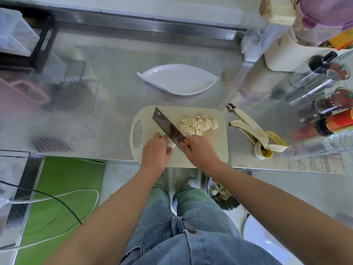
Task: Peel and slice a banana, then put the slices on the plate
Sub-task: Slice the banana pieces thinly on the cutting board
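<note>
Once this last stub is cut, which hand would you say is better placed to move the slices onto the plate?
Probably the right hand: it holds the cleaver, whose blade lies beside the slices, so it could scoop them toward the plate. The left hand pins the banana stub.

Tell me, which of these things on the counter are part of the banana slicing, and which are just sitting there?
In use: cleaver held by the right hand; banana stub under the left hand; banana slices; cutting board; white plate, bare so far; peel, already off.

Just lying about: spice bottles; white containers; black rack.
</note>
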### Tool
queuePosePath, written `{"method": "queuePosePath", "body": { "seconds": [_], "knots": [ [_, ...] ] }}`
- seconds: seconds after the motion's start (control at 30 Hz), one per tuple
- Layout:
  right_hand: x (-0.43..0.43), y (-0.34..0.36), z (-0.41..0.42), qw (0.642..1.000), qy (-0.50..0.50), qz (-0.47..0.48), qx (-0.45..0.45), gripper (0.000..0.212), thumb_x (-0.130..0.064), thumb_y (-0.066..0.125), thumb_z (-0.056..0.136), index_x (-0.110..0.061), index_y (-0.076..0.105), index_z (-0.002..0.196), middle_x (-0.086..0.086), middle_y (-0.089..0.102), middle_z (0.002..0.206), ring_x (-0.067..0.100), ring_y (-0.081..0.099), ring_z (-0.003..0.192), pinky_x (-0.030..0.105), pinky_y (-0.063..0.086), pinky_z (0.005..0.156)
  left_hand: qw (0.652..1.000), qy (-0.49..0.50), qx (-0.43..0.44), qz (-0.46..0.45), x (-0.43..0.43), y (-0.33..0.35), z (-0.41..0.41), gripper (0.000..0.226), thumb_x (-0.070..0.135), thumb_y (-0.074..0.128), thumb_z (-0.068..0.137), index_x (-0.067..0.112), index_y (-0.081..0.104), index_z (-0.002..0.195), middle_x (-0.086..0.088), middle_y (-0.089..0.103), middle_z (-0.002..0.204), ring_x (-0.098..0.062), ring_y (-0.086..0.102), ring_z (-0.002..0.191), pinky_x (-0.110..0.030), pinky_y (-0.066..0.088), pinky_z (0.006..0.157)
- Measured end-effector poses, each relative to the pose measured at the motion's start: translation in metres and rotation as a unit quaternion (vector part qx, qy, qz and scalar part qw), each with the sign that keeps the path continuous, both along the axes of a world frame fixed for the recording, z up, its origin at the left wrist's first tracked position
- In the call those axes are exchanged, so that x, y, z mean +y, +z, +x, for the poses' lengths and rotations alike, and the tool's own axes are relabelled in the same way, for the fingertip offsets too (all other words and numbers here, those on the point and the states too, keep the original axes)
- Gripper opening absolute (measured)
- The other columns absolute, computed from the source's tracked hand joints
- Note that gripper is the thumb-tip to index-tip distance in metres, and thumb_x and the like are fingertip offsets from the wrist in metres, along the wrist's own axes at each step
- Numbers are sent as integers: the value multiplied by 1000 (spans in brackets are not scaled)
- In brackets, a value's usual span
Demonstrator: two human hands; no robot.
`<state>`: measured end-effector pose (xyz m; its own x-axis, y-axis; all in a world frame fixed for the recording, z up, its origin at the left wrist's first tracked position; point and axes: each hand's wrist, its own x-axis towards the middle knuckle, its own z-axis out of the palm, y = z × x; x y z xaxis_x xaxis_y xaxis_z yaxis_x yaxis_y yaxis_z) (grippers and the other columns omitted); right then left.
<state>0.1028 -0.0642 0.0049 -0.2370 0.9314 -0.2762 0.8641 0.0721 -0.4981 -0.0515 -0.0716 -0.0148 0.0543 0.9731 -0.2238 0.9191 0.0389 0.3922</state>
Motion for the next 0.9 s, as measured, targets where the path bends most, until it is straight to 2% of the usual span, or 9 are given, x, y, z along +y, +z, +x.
{"method": "queuePosePath", "body": {
  "seconds": [0.3,0.5,0.67,0.9],
  "knots": [
    [0,-5,-4,999,9,-24,-19,27,-29,45,97,-15,42,75,6,45,74,26,44,67,33,33,59,1000,10,-9,-3,0,-1,0,23,25,64,87,8,64,103,-10,56,101,-29,59,81,-38,49,71],
    [-2,-5,0,999,-37,-11,19,30,-27,48,96,-10,47,73,7,50,70,26,46,65,33,32,58,1000,5,-12,-4,0,-1,-1,23,25,64,88,7,63,103,-10,57,103,-30,59,84,-38,49,75],
    [1,0,2,999,-18,3,28,31,-26,49,95,-9,46,70,4,47,64,25,45,60,32,31,56,1000,2,-10,-1,0,-1,0,22,24,64,88,7,63,102,-11,56,102,-30,58,83,-37,47,73],
    [2,3,0,1000,-6,-8,15,29,-26,49,95,-7,52,73,7,53,69,27,50,64,35,37,56,1000,2,-5,-1,0,0,0,24,26,64,88,9,64,105,-9,57,103,-28,59,83,-35,48,74]
  ]
}}
